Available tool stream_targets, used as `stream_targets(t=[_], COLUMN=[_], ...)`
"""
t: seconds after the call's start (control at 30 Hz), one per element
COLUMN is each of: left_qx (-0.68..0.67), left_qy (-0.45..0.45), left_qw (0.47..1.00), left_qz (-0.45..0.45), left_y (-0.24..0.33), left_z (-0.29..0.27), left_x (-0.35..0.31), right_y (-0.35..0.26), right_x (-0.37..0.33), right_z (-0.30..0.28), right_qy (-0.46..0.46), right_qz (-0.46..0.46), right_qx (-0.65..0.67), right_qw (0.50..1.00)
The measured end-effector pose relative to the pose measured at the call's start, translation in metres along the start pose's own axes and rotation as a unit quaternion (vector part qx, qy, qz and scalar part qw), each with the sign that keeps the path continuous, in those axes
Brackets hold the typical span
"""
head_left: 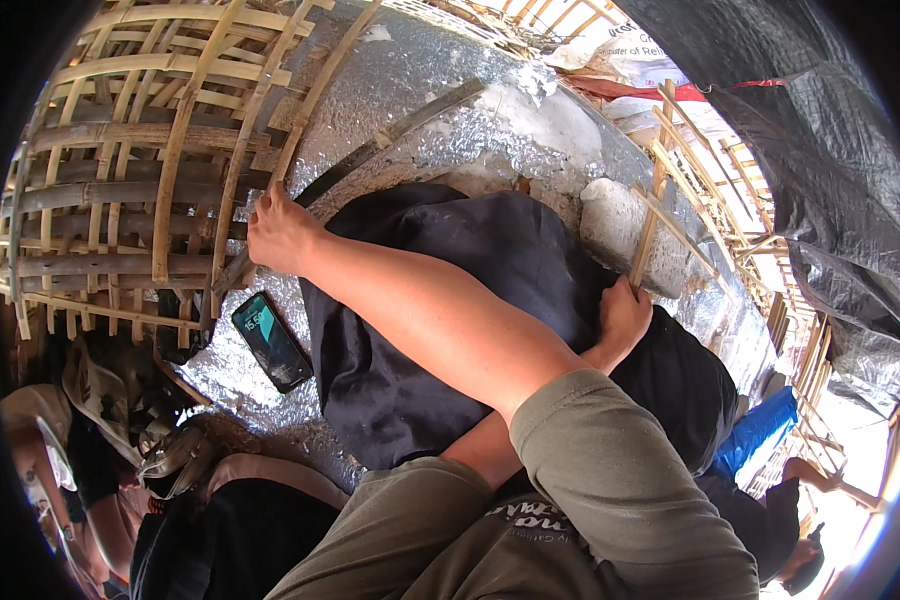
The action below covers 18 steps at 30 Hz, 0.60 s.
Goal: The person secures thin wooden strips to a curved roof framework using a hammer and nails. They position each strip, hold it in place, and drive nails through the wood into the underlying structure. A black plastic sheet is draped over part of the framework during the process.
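My forearms cross over the black cloth (470, 270) covering my lap. My right hand (282, 235), reaching across to the left, is closed at the edge of a woven bamboo panel (170, 150). Its fingers are around a bamboo strip (315, 95) that slants up and away. A darker strip (395, 135) runs from the same hand toward the far middle. Underneath the right forearm, my left arm passes to the right side. There my left hand (625, 315) is closed around the lower end of an upright bamboo strip (656, 200). Part of its fingers is hidden.
A phone (270, 342) with a lit screen lies on the silvery ground sheet (370, 60). Beyond the cloth sits a pale stone block (625, 235). More bamboo lattice (760, 215) and dark plastic sheeting (830, 150) stand at right. Other people (795, 520) sit on both sides.
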State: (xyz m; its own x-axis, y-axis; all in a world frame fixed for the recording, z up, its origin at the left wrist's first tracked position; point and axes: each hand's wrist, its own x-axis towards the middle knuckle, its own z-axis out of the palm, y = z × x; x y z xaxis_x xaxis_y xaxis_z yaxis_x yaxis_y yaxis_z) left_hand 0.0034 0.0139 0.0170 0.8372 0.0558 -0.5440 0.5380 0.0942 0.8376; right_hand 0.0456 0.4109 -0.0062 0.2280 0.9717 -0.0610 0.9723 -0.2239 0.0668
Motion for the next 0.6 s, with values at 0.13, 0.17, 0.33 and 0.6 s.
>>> stream_targets(t=[0.13,0.17,0.33,0.6], left_qx=[-0.012,-0.01,0.006,-0.031], left_qy=[-0.003,-0.003,0.003,-0.002], left_qw=[1.0,1.0,1.0,0.999], left_qz=[-0.012,-0.015,-0.009,-0.012], left_y=[0.011,0.012,0.001,-0.017], left_z=[-0.006,-0.006,-0.001,0.012], left_x=[-0.007,-0.007,0.002,0.006], right_y=[0.004,0.005,0.015,0.072], right_x=[-0.003,-0.003,0.001,-0.008], right_z=[-0.006,-0.009,-0.029,-0.074], right_qy=[-0.015,-0.027,0.038,0.399], right_qz=[0.003,0.003,0.034,0.125], right_qx=[0.001,0.006,0.034,0.134], right_qw=[1.0,1.0,0.998,0.899])
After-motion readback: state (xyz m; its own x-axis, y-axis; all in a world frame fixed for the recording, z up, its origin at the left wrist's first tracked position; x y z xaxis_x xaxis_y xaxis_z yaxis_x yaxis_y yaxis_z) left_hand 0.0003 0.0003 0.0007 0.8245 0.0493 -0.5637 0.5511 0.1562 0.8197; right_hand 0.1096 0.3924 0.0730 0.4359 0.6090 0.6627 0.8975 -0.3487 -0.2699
